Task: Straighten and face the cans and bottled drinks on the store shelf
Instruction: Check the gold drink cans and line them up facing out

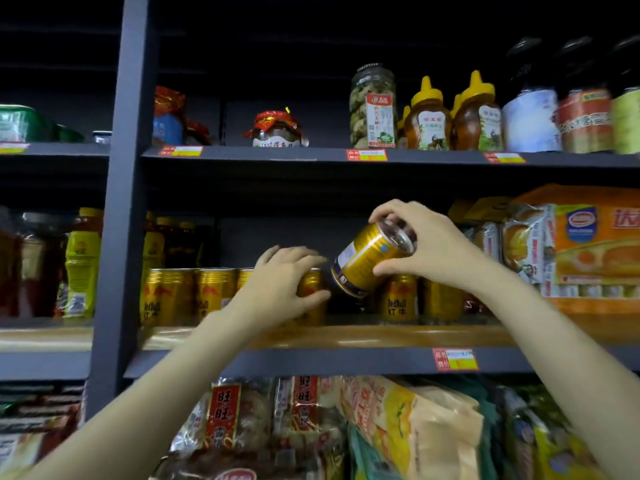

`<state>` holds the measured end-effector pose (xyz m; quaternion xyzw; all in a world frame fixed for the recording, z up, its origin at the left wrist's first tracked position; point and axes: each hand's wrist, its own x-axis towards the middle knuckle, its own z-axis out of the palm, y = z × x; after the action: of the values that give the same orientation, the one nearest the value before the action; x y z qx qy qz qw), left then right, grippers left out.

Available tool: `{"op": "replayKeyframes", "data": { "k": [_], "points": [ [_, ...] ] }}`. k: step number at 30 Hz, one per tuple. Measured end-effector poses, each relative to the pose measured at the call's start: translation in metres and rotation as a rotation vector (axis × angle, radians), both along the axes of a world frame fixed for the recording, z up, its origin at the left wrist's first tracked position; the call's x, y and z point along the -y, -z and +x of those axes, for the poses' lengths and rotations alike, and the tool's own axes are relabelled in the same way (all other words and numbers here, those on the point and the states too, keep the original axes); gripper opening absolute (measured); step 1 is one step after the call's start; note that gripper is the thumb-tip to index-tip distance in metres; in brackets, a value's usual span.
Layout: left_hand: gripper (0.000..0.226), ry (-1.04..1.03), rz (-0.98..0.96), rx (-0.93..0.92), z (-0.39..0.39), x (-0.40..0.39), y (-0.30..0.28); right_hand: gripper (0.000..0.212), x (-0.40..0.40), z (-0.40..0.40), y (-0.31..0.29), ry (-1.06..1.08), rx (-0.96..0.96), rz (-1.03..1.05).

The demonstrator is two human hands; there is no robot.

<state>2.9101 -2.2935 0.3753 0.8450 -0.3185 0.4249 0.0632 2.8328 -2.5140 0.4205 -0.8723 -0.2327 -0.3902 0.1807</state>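
Several gold cans [187, 294] stand in a row at the left of the middle shelf [346, 336], labels mostly forward. The left hand [280, 287] curls its fingers round one upright can [311, 289] at the row's end, probably to steady or turn it. Just right of it, the right hand [420, 242] grips a lifted can [372, 259] by its top and side, tilted above a gap, likely so that it can be set down facing front. Further right stand two more cans [401, 299], then orange snack boxes [588, 244]. The upper shelf [311, 157] overhead limits lifting room.
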Motion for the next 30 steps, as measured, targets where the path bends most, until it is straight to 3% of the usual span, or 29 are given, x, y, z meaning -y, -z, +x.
{"op": "replayKeyframes", "data": {
  "k": [2,6,8,9,12,16,24,30],
  "points": [
    [0.058,0.273,-0.284,-0.005,-0.023,0.009,0.015,0.055,0.008,-0.012,0.021,-0.108,0.016,0.212],
    [0.057,0.698,-0.555,-0.501,-0.054,0.026,0.026,0.052,0.01,-0.023,0.058,-0.419,-0.089,0.674],
    [0.048,0.9,-0.686,-0.726,-0.063,0.03,0.026,0.054,0.01,-0.028,0.069,-0.465,-0.109,0.734],
    [0.05,0.951,-0.718,-0.737,-0.065,0.03,0.025,0.055,0.012,-0.032,0.073,-0.462,-0.111,0.714],
    [0.067,0.925,-0.635,-0.5,-0.072,0.031,0.02,0.063,0.012,-0.035,0.079,-0.358,-0.16,0.538],
    [0.084,0.949,-0.46,-0.353,-0.08,0.039,0.013,0.077,0.003,-0.03,0.086,-0.311,-0.101,0.403],
    [0.079,0.923,-0.371,-0.392,-0.081,0.021,0.015,0.079,0.007,-0.028,0.089,-0.309,-0.051,0.446],
    [0.071,0.858,-0.436,-0.506,-0.067,0.006,0.019,0.077,0.006,-0.038,0.075,-0.506,-0.098,0.653]
  ]
}}
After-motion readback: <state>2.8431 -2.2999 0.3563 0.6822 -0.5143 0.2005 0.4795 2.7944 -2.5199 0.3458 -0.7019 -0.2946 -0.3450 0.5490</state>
